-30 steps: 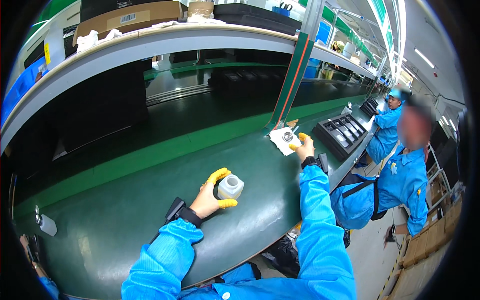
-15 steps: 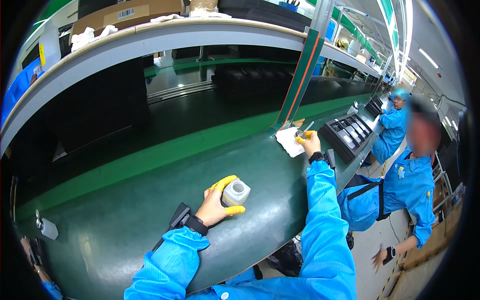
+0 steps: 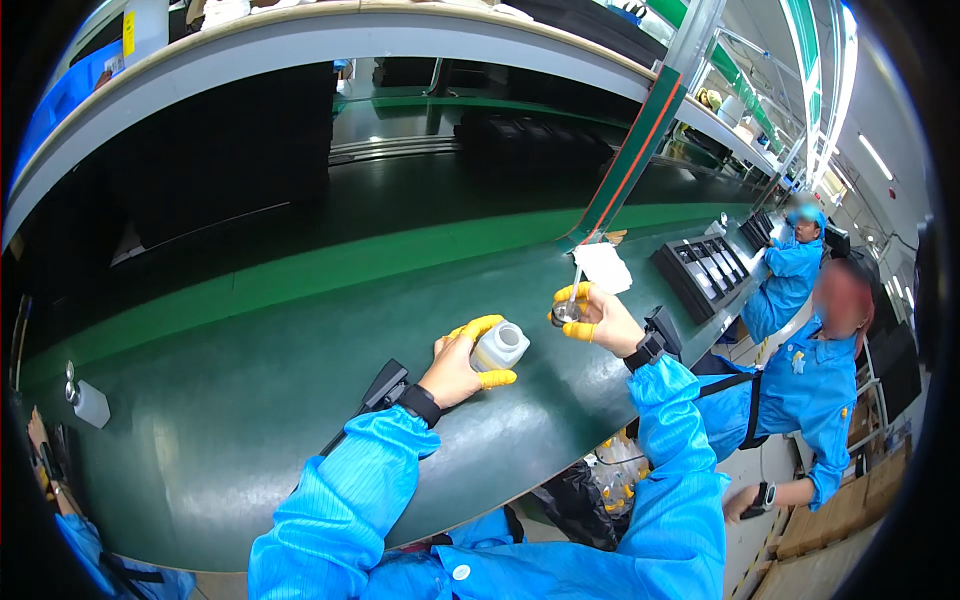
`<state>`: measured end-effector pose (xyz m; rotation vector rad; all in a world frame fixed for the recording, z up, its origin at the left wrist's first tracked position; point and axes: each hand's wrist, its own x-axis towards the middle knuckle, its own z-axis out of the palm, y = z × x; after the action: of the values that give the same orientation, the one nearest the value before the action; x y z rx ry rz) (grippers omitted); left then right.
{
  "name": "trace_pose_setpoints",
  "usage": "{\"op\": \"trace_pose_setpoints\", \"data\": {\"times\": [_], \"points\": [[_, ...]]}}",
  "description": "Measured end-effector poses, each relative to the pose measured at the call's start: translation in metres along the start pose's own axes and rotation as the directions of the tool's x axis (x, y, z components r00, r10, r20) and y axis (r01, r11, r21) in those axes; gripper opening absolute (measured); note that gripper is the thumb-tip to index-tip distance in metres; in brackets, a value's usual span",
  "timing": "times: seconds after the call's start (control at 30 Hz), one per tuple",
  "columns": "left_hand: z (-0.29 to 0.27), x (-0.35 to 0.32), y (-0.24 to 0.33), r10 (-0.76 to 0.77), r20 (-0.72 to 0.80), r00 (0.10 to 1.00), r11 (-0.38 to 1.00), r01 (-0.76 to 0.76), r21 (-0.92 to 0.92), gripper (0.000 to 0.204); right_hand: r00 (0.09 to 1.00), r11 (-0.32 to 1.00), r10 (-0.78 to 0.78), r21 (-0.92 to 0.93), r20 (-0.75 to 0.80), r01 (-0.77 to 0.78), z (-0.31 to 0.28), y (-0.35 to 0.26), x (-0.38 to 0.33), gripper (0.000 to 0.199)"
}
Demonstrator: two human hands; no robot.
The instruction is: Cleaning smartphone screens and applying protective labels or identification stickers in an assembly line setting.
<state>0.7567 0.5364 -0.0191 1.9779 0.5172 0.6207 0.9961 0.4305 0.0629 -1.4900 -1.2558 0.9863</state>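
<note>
My left hand [image 3: 453, 370], with yellow finger covers, wraps around an open-mouthed, translucent white square bottle [image 3: 503, 347] on the green bench. To its right, my right hand [image 3: 612, 325] pinches a round metal pump top [image 3: 566, 312] with a thin tube pointing upward. The pump top is apart from the bottle's mouth, a short way to its right. Behind my right hand, a white cloth or paper [image 3: 604, 267] lies by the foot of the post.
A similar bottle with a metal top [image 3: 90, 402] stands at far left, near another person's arm [image 3: 42, 450]. A black compartmented tray [image 3: 700, 275] lies at right. A green post [image 3: 630, 150] rises behind. Co-workers in blue [image 3: 815, 370] are at right; a black bag [image 3: 580, 505] hangs below the edge.
My right hand has come back from beside the white cloth toward the bottle, carrying the pump top. My left hand keeps its hold on the bottle. The view has shifted slightly.
</note>
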Motion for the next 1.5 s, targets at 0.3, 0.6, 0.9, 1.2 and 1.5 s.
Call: {"op": "trace_pose_setpoints", "data": {"times": [0.3,0.6,0.9,1.2,1.5], "points": [[0.005,0.003,0.0,0.013,-0.033,0.999,1.0,-0.014,-0.017,0.079,0.964,0.186,-0.164,-0.953,0.208,0.237,0.03,-0.067,-0.009,0.037],[0.0,0.005,0.002,0.016,-0.039,0.999,1.0,-0.017,-0.026,0.079,0.912,-0.243,-0.005,-0.885,0.41,0.397,0.08,-0.103,0.009,0.035],[0.005,0.005,0.004,0.023,-0.059,0.998,1.0,-0.024,-0.009,0.081,0.884,-0.251,0.081,-0.849,0.461,0.465,0.102,-0.092,0.019,0.033],[0.004,0.007,0.003,0.01,-0.049,0.999,0.999,-0.013,-0.047,0.08,0.849,-0.099,-0.002,-0.844,0.529,0.526,0.091,-0.081,0.026,0.034],[0.007,0.008,-0.001,0.042,-0.079,0.996,0.998,-0.045,-0.036,0.079,0.922,0.208,0.034,-0.905,0.387,0.372,0.088,-0.083,0.024,0.044]]}}
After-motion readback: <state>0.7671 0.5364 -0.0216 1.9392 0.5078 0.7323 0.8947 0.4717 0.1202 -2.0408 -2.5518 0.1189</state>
